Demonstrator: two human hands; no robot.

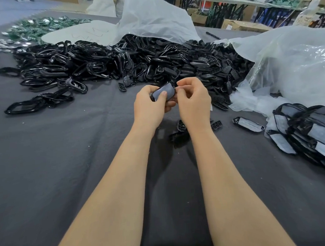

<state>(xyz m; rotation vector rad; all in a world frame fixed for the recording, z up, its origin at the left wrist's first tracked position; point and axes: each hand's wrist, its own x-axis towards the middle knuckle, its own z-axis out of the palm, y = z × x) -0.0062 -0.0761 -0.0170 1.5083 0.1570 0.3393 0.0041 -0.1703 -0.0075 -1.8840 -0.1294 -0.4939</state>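
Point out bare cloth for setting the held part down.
Widest: grey cloth left of the left hand, short of the black frame pile. Smaller: between the right forearm and the filmed stack. Crowded: small-part pile ahead of both hands.

One wide-angle view, worn on the person's head, looks forward and down across the dark tabletop [64, 158] from its near edge. It sits close: both forearms [112, 184] run up from the bottom of the frame, and the left grip [150, 106], right grip [193, 99] and black piece [163, 93] fall near the middle. The heap of black parts [115, 62] toward the far edge and the shelving [245, 1] beyond fill the top, small and bowed.
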